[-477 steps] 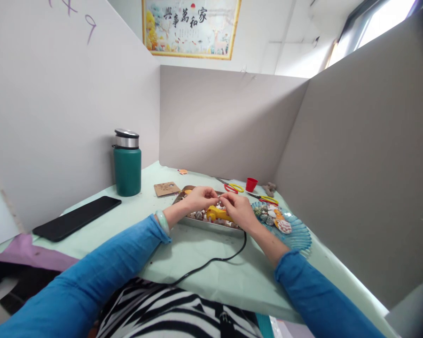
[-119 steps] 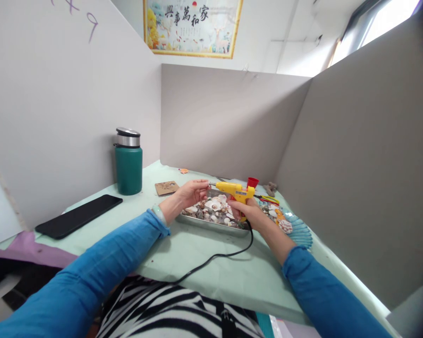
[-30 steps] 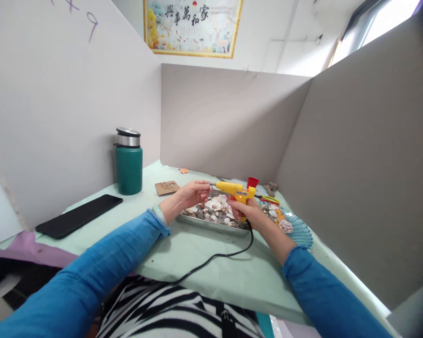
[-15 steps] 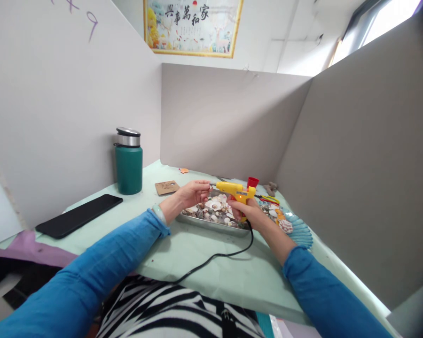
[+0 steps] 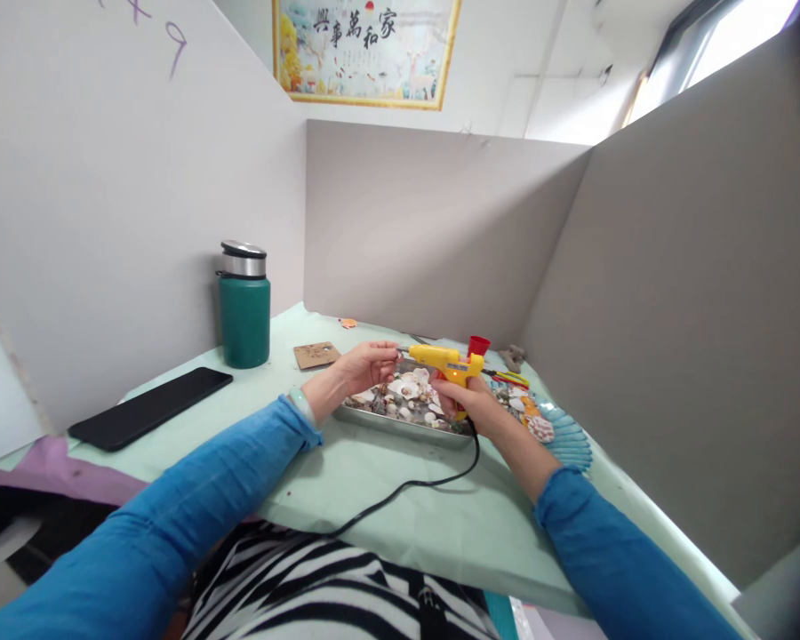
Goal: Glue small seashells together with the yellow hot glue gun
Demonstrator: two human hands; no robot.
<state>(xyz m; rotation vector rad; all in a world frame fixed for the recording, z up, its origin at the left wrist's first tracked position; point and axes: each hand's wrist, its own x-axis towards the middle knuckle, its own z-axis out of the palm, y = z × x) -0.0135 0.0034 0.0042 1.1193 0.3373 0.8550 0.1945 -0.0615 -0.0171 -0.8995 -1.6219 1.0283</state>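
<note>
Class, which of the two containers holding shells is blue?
The scallop-shaped dish, partly hidden behind the right forearm. The other, the tray below the glue gun, is silvery metal.

Your L sleeve (image 5: 173,507), 8 o'clock, & R sleeve (image 5: 627,542), 4 o'clock, are plain blue w/ bunched ends. Pale-green bangle (image 5: 300,405) by L sleeve's end; b/w wavy-striped garment (image 5: 320,591), 6 o'clock.

The yellow glue gun (image 5: 440,357) has left the tray (image 5: 406,429) for the right hand (image 5: 465,400).
</note>
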